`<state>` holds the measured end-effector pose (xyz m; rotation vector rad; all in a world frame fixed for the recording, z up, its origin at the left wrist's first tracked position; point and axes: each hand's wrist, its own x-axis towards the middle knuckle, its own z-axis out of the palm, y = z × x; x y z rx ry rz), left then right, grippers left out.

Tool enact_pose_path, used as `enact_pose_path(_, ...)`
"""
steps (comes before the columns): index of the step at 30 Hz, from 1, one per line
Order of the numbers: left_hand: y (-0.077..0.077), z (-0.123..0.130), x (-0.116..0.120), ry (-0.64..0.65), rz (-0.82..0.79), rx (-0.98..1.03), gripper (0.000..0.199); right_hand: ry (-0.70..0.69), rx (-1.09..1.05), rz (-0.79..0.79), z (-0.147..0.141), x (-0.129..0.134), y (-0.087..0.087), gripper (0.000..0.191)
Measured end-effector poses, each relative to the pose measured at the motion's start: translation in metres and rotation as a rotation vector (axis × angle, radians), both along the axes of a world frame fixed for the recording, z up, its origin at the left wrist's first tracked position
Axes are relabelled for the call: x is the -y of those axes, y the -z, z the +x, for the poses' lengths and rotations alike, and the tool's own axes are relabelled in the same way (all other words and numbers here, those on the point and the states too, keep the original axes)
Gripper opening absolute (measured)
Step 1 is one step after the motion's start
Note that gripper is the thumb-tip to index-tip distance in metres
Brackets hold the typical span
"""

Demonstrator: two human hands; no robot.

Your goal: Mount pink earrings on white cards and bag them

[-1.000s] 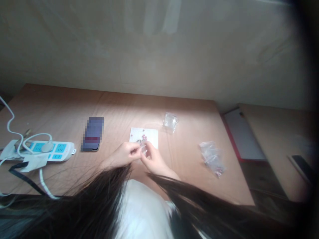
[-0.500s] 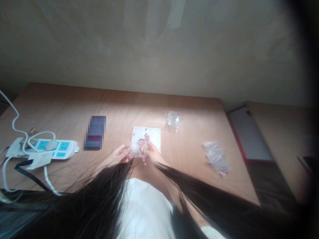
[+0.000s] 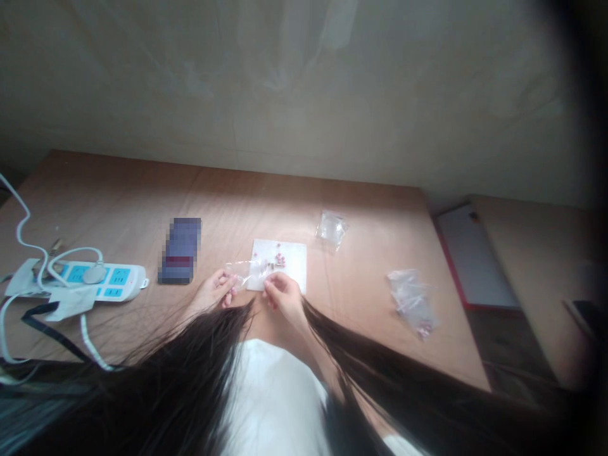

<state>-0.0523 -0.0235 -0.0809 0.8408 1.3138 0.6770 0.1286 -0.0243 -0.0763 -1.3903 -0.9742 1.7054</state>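
Note:
A small clear plastic bag stretches between my two hands, over the left part of a white square sheet. My left hand pinches the bag's left end. My right hand has thumb and forefinger closed at its right end, at the sheet's near edge. Several small pink beads lie on the sheet beyond my right fingers, with a few dark or metallic bits beside them. What the bag contains, if anything, is too small to make out.
Further right lie a clear bag and a larger plastic bag with pink pieces in its corner. To the left are a blurred-out dark blue rectangular object and a white power strip with cables. Long hair hangs beside both forearms.
My left hand has moved slightly left, and the clear bag is now drawn out flat between both hands. My right hand has turned, its fingers now pinching the bag's right end.

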Motion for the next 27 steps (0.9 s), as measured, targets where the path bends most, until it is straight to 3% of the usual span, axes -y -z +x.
enact_pose_path(10,-0.006,-0.001,-0.006,0.005,-0.028,0.006,0.033,-0.037,-0.098,-0.046,0.007,-0.005,0.014,0.017)
enact_pose_path(20,0.004,-0.003,-0.008,0.051,0.046,-0.027,0.036,-0.059,-0.163,-0.039,0.01,-0.006,0.018,0.018)
enact_pose_path(27,-0.013,0.007,-0.008,0.089,-0.045,-0.036,0.038,-0.054,-0.196,-0.06,0.011,-0.006,0.019,0.021)
